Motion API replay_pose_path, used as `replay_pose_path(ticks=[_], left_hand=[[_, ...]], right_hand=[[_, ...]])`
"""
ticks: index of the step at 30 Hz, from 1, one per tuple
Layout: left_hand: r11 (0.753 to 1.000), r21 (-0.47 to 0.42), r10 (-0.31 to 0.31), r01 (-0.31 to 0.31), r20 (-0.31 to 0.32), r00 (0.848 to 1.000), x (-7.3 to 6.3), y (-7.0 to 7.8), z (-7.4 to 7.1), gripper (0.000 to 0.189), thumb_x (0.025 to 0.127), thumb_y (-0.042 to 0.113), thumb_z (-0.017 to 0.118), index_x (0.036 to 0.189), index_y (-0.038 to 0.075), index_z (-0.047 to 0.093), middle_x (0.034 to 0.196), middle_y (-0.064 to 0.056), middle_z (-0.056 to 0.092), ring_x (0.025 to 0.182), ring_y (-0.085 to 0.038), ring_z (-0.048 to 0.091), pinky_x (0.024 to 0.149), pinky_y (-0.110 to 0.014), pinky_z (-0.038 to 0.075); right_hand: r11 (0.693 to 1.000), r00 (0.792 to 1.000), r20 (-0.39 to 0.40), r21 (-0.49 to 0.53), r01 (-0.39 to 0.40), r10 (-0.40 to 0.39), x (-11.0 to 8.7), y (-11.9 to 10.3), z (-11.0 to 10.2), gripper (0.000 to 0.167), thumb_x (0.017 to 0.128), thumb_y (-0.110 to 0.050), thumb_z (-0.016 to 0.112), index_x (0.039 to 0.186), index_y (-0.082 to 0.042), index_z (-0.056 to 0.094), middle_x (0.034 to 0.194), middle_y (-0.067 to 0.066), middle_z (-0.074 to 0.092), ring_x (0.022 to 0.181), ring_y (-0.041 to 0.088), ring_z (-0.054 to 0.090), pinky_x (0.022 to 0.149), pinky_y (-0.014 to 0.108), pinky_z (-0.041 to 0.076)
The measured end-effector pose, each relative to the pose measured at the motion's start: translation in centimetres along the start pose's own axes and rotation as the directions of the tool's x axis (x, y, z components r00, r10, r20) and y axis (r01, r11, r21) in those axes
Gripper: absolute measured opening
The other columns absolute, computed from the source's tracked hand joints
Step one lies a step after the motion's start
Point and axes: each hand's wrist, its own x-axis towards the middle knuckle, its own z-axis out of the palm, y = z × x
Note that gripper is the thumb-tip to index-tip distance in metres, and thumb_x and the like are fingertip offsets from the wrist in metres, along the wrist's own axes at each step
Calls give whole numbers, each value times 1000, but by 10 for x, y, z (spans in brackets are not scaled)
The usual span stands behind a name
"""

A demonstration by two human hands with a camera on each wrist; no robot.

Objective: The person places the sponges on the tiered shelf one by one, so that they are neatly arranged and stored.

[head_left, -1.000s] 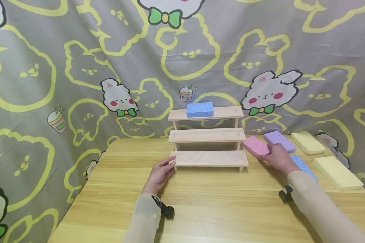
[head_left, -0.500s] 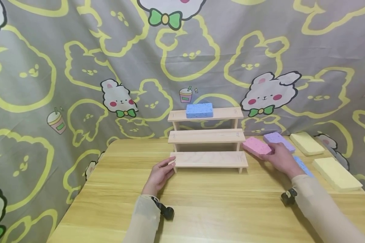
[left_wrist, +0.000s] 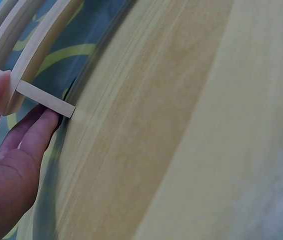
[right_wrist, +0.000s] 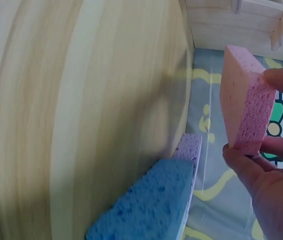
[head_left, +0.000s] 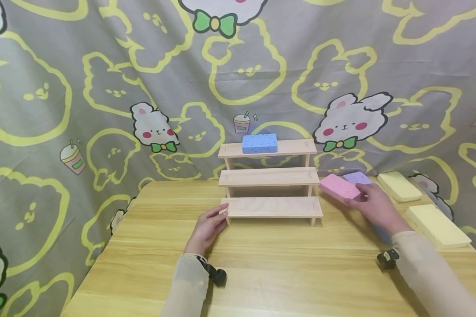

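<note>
In the right hand is a pink sponge, held up off the table just right of the wooden three-step display stand. The right wrist view shows the thumb and fingertips pinching the edges of one end, with the sponge's broad side tilted. The left hand holds the left end of the stand's lowest step, its fingers beside the short leg. A speckled blue sponge lies left of centre on the top step. The two lower steps bear nothing.
A purple sponge lies behind the right hand, and another blue sponge is partly hidden beneath that arm. Two pale yellow sponges lie further right on the wooden table. A patterned grey curtain hangs behind.
The pink sponge has been lifted from the table and moved slightly right and toward the person in the right hand. The left hand stays at the stand.
</note>
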Motion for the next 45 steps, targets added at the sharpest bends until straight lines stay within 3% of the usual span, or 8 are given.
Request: replay_pose_path(ticks=[6,14,17,21,24,30,35,45], left_hand=[[1000,-16,-6,6,0,1000,1,1,0,38,93,0,65,130,-4,60,141,-20,49,116,-26,58,100,-39,46],[999,-22,-23,23,4,1000,0,3,0,37,93,0,65,129,-1,62,142,-18,48,115,-25,58,98,-37,47],[999,-25,-26,26,8,1000,1,3,0,37,93,0,65,129,-1,62,142,-18,48,115,-24,58,98,-37,47],[999,-20,-30,30,8,1000,0,3,0,37,93,1,65,130,-1,62,142,-17,49,115,-24,58,98,-37,47],[999,-16,-30,30,11,999,1,3,0,38,93,1,66,130,0,62,142,-17,49,115,-24,58,98,-37,47],[999,-26,-24,25,15,1000,1,3,-2,38,92,0,66,130,-2,62,142,-19,48,115,-25,58,98,-38,47],[1000,-20,-19,19,7,1000,0,4,-1,37,93,-2,64,130,-3,61,142,-20,48,115,-26,58,98,-38,47],[1000,-24,-15,15,13,1000,0,3,1,37,94,-3,61,131,-5,59,143,-21,46,115,-25,58,100,-39,45]], right_hand=[[999,999,-50,37,23,-21,-5,-4,-11,68,89,-26,73,132,20,45,129,41,42,118,57,38,96,68,30],[996,999,-42,91,13,-9,-10,-7,-25,70,90,-26,73,137,17,43,137,36,39,123,56,37,98,64,34],[993,999,-48,117,19,-13,-13,-4,-27,69,91,-25,73,138,16,42,136,34,39,123,53,39,104,33,40],[986,999,-53,167,14,-5,-17,-1,-31,69,91,-23,72,140,13,42,137,32,37,123,50,37,85,-4,28],[976,997,-76,216,4,13,-19,3,-34,67,90,-21,74,141,11,44,137,27,38,123,38,38,85,-2,31],[936,994,-111,351,36,3,-21,6,-38,59,90,-11,73,140,6,48,132,5,46,110,-5,45,86,4,40],[883,997,-79,468,29,9,-22,-2,-40,54,91,-6,71,140,4,49,131,-1,47,109,-8,52,86,7,42],[868,999,-43,496,6,18,-19,-22,-39,55,89,-11,74,140,-2,54,127,-16,57,104,-8,57,83,10,46]])
